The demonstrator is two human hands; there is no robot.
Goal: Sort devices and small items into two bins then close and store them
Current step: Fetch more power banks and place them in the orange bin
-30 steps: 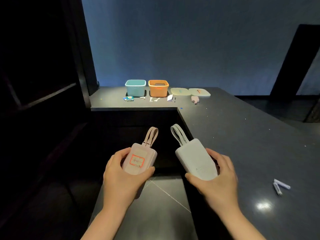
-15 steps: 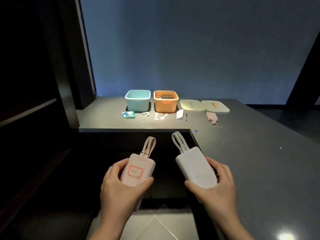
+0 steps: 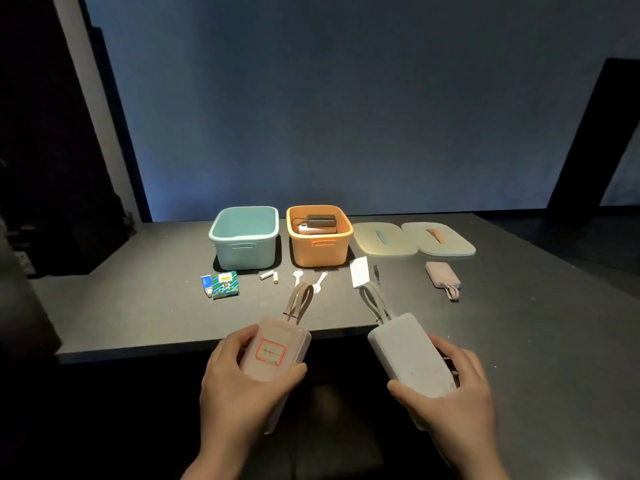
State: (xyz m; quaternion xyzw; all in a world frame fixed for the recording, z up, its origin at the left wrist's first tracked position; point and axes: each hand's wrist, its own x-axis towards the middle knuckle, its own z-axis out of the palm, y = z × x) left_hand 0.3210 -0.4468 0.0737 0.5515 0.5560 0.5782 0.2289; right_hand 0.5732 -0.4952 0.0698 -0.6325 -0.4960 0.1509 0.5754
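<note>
My left hand (image 3: 242, 386) is wrapped around a pale pink rectangular power bank (image 3: 275, 351) with an orange-bordered label on its face, thumb along the near right edge and fingers curled over the left side. Its long axis runs away from me, tilted slightly right, with the tan looped strap end pointing toward the bins. My right hand (image 3: 450, 400) grasps a white rectangular power bank (image 3: 408, 355) from below and the right side; its long axis leans left as it runs away from me, and its grey looped cable end points at the counter. I hold both above the near edge of the dark grey countertop (image 3: 138, 306). Beyond them lie two white plastic spoons (image 3: 308, 284), two small white batteries (image 3: 269, 276), a white card (image 3: 359, 272), a green and blue box (image 3: 225, 284) and a small white and blue tube (image 3: 206, 285). Further back stand an open teal plastic bin (image 3: 244, 237) and, just beside it, an open orange plastic bin (image 3: 319, 237) holding a dark device on a white one. To their right lie two pale green lids (image 3: 412, 240), and nearer me a pink power bank (image 3: 443, 277) flat on the counter.
</note>
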